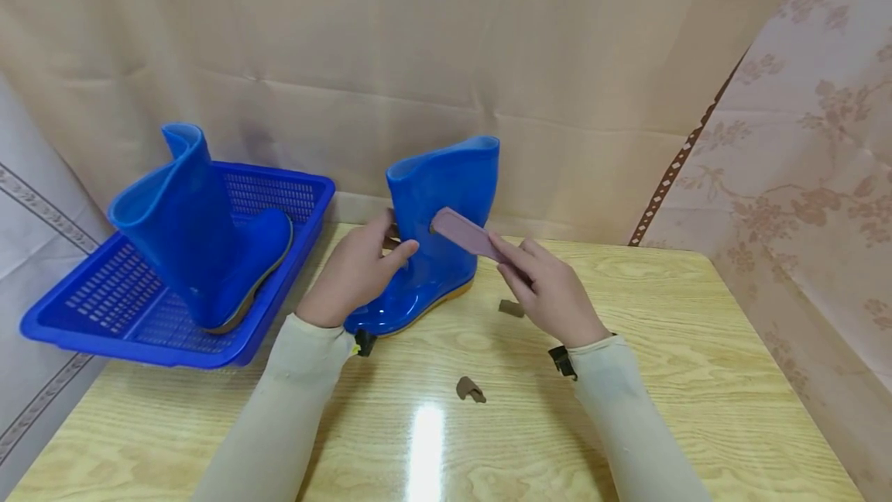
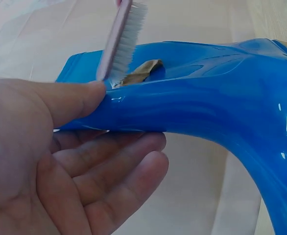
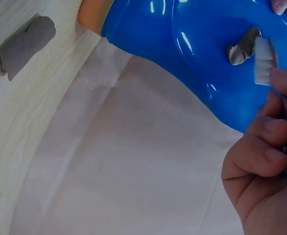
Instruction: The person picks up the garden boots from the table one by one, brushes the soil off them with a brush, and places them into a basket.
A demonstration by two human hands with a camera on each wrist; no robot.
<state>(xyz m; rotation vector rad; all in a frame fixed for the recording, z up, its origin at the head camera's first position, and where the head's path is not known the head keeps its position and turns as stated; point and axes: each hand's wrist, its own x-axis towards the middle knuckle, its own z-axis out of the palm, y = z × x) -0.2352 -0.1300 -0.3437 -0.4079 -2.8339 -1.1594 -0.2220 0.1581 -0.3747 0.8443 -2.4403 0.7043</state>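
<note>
Blue boot (image 1: 442, 262) upright on table (image 1: 627, 409), centre of head frame; left hand (image 1: 355, 269) holds it between thumb and fingers. Right hand (image 1: 554, 297) grips brush (image 1: 463, 235), bristles against brown patch (image 3: 242, 50). Second boot (image 1: 184, 246) far left.

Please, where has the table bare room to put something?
Bare: the right of the table, between right hand and patterned curtain; the near edge, between the sleeves. Crowded: the left, by basket and its boot; the middle, by the other boot, left hand, brush and brown pieces.
</note>
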